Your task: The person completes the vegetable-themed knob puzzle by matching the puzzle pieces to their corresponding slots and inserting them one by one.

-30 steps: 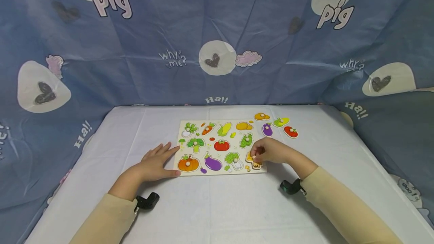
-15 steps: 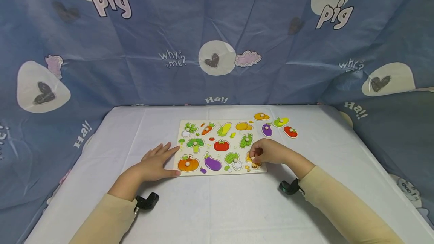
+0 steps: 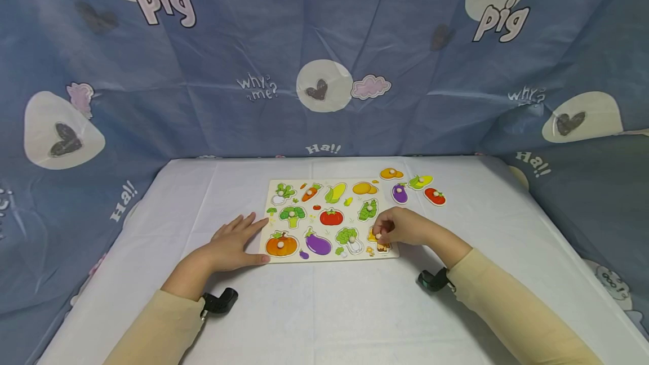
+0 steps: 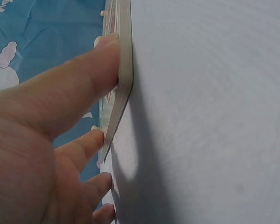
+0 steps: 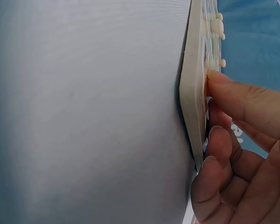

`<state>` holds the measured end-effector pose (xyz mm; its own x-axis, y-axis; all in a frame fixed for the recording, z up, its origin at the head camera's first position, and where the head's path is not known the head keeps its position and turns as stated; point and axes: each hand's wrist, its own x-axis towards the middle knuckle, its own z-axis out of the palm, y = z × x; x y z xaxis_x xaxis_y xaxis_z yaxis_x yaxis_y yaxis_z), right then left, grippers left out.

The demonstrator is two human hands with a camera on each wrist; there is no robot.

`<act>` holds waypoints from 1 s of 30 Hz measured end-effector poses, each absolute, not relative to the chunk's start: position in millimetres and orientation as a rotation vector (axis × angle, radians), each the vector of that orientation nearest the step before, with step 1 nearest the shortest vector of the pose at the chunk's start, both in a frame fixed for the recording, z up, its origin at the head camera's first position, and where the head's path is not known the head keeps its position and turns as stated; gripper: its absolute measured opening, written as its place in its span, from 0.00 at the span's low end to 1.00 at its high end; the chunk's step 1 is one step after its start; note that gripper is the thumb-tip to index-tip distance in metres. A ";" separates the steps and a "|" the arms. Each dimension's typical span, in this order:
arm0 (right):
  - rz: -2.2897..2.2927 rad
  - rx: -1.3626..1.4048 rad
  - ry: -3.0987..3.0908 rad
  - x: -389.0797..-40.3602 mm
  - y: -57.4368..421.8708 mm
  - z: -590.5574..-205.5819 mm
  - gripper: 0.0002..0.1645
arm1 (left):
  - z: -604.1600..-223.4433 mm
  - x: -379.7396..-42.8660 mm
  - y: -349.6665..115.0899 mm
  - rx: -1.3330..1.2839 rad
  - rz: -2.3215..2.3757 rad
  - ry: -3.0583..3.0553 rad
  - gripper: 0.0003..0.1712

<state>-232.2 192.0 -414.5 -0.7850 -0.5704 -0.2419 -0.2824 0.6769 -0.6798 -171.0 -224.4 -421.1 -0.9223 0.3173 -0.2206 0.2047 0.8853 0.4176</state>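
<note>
A wooden knob puzzle board [image 3: 316, 259] with vegetable pictures lies on the table. My left hand [image 3: 233, 245] is spread at its left edge; in the left wrist view the thumb [image 4: 84, 74] touches the board's rim. At the lower right corner my right hand [image 3: 404, 226] pinches the knob of a mushroom puzzle piece [image 3: 384, 246], which sits at its place on the board. The fingers partly cover the piece, so whether it lies fully flush cannot be told. In the right wrist view, thumb [image 5: 247, 100] and fingers meet at the board's face.
Loose pieces lie beyond the board's upper right: a potato [image 3: 391, 174], an eggplant [image 3: 399, 194], a corn cob [image 3: 421, 183] and a tomato [image 3: 435, 196]. Knobbed pieces including pumpkin [image 3: 281, 245] and broccoli [image 3: 292, 216] sit in the board. A blue printed cloth [image 3: 324, 128] hangs behind.
The mushroom piece has shifted slightly and settled lower on the board, with my right hand moving a little left along with it. My left hand has stayed put.
</note>
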 end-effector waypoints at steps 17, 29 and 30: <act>-0.888 -0.668 2.440 -231.9 191.2 -411.1 0.06 | -413.3 -167.0 -221.1 0.393 0.570 2.765 0.57; -0.881 -0.667 2.507 -238.6 206.0 -394.8 0.05 | -417.6 -167.8 -221.6 0.399 0.554 2.772 0.57; -0.878 -0.671 2.526 -239.8 208.2 -392.4 0.05 | -417.2 -167.9 -221.6 0.399 0.552 2.773 0.57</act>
<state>-239.8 208.2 -392.4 -0.8131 -0.5489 -0.1940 -0.3102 0.6905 -0.6534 -167.9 -221.6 -417.2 -0.9211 0.3207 -0.2209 0.2117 0.8885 0.4072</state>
